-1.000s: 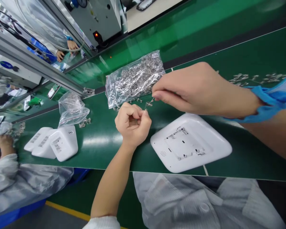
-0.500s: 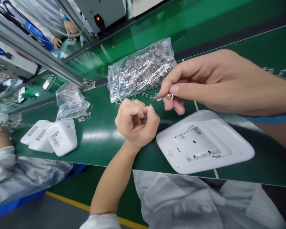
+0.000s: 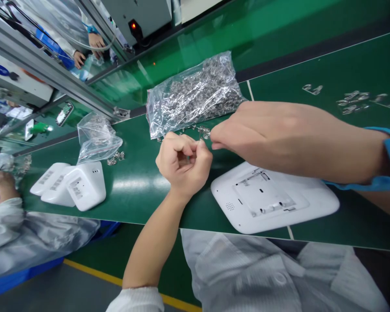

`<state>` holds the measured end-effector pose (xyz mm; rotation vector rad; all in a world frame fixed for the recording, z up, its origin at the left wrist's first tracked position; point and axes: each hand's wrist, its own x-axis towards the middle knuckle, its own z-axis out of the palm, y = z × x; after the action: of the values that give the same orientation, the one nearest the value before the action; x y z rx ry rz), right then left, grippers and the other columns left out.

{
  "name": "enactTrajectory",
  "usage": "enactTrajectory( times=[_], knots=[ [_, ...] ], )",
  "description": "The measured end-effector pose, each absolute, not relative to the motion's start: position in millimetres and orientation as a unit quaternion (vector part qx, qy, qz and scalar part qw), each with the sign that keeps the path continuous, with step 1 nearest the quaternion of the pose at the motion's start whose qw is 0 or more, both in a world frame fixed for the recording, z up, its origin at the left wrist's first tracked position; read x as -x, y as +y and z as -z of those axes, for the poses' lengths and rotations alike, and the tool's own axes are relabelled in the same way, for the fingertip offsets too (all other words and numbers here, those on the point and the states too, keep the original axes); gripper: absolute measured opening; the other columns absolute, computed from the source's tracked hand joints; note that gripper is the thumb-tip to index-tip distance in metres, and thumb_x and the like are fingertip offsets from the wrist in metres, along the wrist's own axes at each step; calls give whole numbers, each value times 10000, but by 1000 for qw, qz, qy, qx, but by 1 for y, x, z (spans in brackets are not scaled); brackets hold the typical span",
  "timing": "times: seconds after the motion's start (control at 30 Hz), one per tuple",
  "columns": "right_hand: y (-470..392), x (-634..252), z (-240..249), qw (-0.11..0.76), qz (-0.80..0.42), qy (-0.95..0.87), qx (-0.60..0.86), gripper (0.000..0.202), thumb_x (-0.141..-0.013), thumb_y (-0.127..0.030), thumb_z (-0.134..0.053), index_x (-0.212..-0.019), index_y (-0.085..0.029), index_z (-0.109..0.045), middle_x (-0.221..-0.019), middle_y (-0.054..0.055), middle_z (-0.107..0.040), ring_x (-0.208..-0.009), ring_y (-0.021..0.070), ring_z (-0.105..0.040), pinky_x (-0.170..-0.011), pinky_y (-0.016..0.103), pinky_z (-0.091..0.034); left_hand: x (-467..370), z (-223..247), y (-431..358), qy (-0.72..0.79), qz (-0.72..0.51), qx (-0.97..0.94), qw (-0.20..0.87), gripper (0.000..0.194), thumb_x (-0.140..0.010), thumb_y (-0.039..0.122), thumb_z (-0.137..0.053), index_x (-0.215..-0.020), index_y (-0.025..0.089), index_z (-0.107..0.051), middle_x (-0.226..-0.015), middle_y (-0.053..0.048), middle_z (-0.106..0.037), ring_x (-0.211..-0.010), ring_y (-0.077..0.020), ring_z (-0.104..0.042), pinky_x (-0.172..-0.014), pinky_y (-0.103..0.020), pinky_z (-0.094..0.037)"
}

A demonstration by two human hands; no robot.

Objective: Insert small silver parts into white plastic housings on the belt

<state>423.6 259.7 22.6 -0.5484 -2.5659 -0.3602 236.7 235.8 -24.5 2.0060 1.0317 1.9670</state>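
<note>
Between thumb and index finger, my left hand (image 3: 183, 162) pinches the thin wire end of a coiled metal spring (image 3: 203, 131). My right hand (image 3: 263, 138) has its fingers closed at the spring's other end; its fingertips are mostly hidden behind the back of the hand. Below them lies a white plastic housing (image 3: 299, 201) with a recessed compartment facing up, partly covered by the right hand and wrist. Just behind the hands is a clear plastic bag (image 3: 195, 95) full of small metal springs, and a few loose ones lie along its near edge.
Several loose springs (image 3: 354, 99) lie at the right. Left of my hands are white plastic covers (image 3: 86, 186), a crumpled clear bag (image 3: 97, 136) and a small heap of springs (image 3: 116, 158). A metal frame post (image 3: 65, 71) rises behind. Co-workers' hands (image 3: 3, 184) show at far left and across the bench.
My right hand has turned over, back now toward me, and moved slightly left and down with its end of the spring. My left hand keeps its pinch, shifted slightly left.
</note>
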Motion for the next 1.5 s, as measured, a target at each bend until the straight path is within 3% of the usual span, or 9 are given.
enactTrajectory(
  times=[0.23,0.47,0.67,0.77,0.93,1.03,1.23,1.4,1.5],
  knots=[
    [259,-418,-24,382,-80,-864,317,103,-1027,-277,-516,-969,-223,-582,-685,-12,-594,-521,146,-491,-483,314,-285,-234,27,237,328,-626,-707,7,266,-849,88,-616,-801,231,-396,-678,82,-354,-553,-68,-451,-552,-220,-456],
    [264,-422,-40,333,-440,-765,331,286,-1033,-382,-597,-826,-185,-595,-679,15,-647,-603,141,-608,-549,276,-422,-230,31,242,279,-534,-768,-215,280,-844,3,-631,-793,222,-466,-697,46,-531,-623,-94,-547,-586,-260,-483],
    [265,-423,-37,342,-405,-786,317,84,-986,-265,-644,-1003,-183,-641,-681,-11,-631,-613,135,-581,-594,277,-412,-224,36,245,275,-529,-773,-217,233,-858,20,-653,-813,220,-541,-759,28,-639,-691,-108,-625,-646,-276,-527],
    [267,-423,-31,345,-290,-842,296,105,-997,-217,-564,-969,-184,-659,-765,15,-656,-689,156,-600,-643,291,-412,-227,32,242,325,-577,-747,-64,122,-884,149,-689,-857,217,-592,-843,3,-679,-775,-128,-661,-717,-293,-547],
    [270,-420,-16,344,-47,-910,228,257,-1023,-136,-392,-982,-168,-643,-903,61,-663,-829,193,-604,-727,319,-438,-234,17,237,405,-513,-523,547,462,-916,657,-587,-911,195,-590,-757,-8,-659,-496,-87,-550,-475,-231,-450],
    [270,-417,-9,335,29,-917,217,298,-1030,-103,-346,-944,-150,-627,-883,76,-657,-815,196,-582,-751,327,-450,-236,12,236,370,-466,-457,661,460,-891,629,-657,-840,177,-587,-667,6,-645,-429,-58,-488,-432,-193,-378],
    [268,-413,-7,329,-8,-909,257,250,-1007,-119,-398,-856,-152,-595,-789,80,-639,-702,189,-549,-657,316,-383,-232,21,238,417,-548,-576,439,250,-940,418,-668,-841,195,-618,-624,37,-632,-418,-62,-488,-439,-201,-377],
    [260,-410,-26,362,-398,-783,311,113,-991,-200,-519,-881,-181,-540,-760,29,-671,-593,136,-583,-579,266,-402,-219,36,245,327,-547,-768,-65,89,-901,153,-643,-946,211,-693,-802,-12,-728,-715,-124,-675,-651,-249,-512],
    [258,-411,-34,343,-511,-733,291,108,-997,-196,-513,-894,-177,-535,-755,26,-676,-576,126,-593,-562,255,-437,-217,38,245,288,-554,-776,-88,198,-880,139,-661,-1059,223,-676,-899,-32,-746,-777,-138,-695,-685,-268,-526]
  ],
)
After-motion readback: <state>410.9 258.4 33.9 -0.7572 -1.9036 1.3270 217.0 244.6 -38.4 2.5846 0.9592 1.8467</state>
